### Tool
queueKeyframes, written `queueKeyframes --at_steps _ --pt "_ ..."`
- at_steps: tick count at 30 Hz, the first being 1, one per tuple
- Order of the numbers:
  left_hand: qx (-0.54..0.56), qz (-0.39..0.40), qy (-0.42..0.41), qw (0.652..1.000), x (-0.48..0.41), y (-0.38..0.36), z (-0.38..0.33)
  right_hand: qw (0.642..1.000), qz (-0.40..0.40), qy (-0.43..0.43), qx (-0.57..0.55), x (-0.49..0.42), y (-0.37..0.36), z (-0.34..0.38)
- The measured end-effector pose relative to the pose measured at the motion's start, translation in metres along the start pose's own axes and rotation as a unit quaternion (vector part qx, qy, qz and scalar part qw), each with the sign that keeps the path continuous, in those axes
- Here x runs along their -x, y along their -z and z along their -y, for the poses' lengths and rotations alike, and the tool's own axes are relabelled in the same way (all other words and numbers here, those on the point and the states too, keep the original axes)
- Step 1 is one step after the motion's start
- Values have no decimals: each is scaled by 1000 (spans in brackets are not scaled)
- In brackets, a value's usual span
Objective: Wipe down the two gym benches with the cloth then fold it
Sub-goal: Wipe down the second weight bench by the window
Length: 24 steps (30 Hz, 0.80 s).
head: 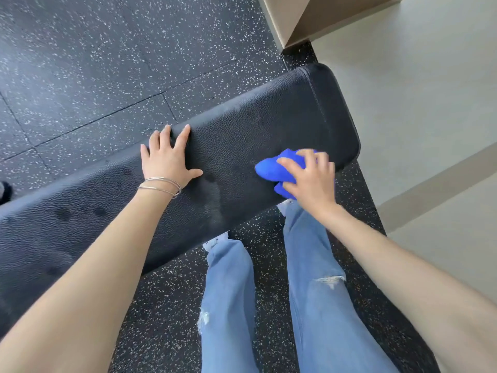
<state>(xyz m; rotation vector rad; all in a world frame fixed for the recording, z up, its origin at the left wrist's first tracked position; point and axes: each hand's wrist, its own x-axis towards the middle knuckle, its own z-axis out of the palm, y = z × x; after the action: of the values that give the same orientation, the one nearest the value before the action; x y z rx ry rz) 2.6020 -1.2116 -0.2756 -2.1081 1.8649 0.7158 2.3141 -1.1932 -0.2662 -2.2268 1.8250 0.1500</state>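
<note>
Forearms reach down past blue jeans (309, 265) to a black bench (269, 122) on a speckled floor (80, 63). The left hand (168, 157) lies flat on the pad, fingers straight and spread, holding nothing. The right hand (309, 179) curls its fingers over a bunched blue cloth (279, 165), pressing it to the pad near the bench's right end. Wiping seems under way; only one bench shows. Next, the cloth likely needs sweeping left toward dark spots (99, 211), the left hand lifting clear.

The gym bench (269, 125) shows pebbled black leatherette with a dull, damp-streaked sheen, the cloth (278, 168) is soft blue fabric, the floor (80, 63) matt speckled rubber, the bangles (161, 184) thin shiny metal.
</note>
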Motion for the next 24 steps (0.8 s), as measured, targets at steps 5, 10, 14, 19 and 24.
queueKeyframes --at_steps 5,10,14,19,24 --pt "-1 -6 -37 999 2 -3 8 888 -53 -424 -168 -53 3 6" --pt "-18 16 -77 997 6 0 34 910 -41 -389 -138 -42 -11 95" --pt "-12 16 -61 998 18 0 55 976 15 -197 -87 0 -28 170" --pt "-11 16 -48 999 29 -2 67 996 73 56 -6 -6 -15 139" --pt "-19 50 -20 998 31 -8 58 996 25 -82 11 -65 6 69"
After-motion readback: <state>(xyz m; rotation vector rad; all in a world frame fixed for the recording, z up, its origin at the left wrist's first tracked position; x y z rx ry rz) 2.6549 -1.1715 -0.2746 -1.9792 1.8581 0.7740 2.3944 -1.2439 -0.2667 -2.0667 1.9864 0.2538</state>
